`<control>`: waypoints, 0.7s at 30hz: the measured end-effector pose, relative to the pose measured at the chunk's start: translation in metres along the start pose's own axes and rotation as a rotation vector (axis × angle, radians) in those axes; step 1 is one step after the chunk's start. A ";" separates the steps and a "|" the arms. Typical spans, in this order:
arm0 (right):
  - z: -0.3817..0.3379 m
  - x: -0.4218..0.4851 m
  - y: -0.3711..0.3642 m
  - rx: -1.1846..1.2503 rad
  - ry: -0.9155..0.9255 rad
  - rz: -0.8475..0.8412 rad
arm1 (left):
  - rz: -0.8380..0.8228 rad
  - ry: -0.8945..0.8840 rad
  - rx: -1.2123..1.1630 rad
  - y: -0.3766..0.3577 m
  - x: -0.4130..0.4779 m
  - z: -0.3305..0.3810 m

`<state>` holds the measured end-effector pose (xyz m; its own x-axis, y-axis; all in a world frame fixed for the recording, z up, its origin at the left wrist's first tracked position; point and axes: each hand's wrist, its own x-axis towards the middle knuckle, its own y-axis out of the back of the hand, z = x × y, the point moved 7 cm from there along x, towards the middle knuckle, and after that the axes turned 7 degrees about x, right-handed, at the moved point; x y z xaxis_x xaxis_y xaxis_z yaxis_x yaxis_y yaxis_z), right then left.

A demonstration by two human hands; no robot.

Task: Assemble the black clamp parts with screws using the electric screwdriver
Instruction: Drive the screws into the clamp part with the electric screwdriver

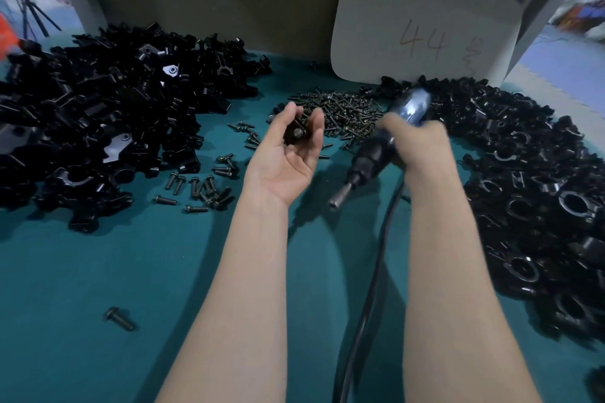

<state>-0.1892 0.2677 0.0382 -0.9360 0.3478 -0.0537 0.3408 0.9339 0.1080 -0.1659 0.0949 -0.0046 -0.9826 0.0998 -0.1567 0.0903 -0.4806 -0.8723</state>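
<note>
My left hand (289, 154) is raised palm up over the green table and holds a small black clamp part (295, 131) between its curled fingers and thumb. A silver screw end shows in that part. My right hand (417, 141) grips the electric screwdriver (376, 150), blurred by motion, with its bit socket (340, 198) pointing down and left, below the left hand. The tool's black cable (366, 288) runs toward me between my forearms. A pile of dark screws (340, 111) lies just beyond both hands.
A large heap of black clamp parts (98, 118) fills the left of the table, another heap (530, 190) the right. Loose screws (203, 186) lie scattered left of my left wrist, and one screw (119, 317) near the front. A card marked 44 (422, 33) leans on the back wall.
</note>
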 end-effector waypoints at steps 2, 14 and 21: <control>-0.009 -0.008 0.000 0.399 -0.070 -0.032 | -0.066 0.006 -0.039 -0.006 -0.001 -0.001; -0.015 -0.024 -0.018 1.183 -0.300 -0.209 | -0.008 -0.135 0.008 0.001 0.002 0.011; -0.007 -0.021 -0.021 1.206 -0.331 -0.156 | 0.166 -0.188 0.017 0.008 -0.001 0.013</control>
<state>-0.1770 0.2404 0.0443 -0.9663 0.0683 -0.2483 0.2550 0.3882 -0.8856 -0.1664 0.0795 -0.0049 -0.9675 -0.1449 -0.2071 0.2521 -0.4917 -0.8335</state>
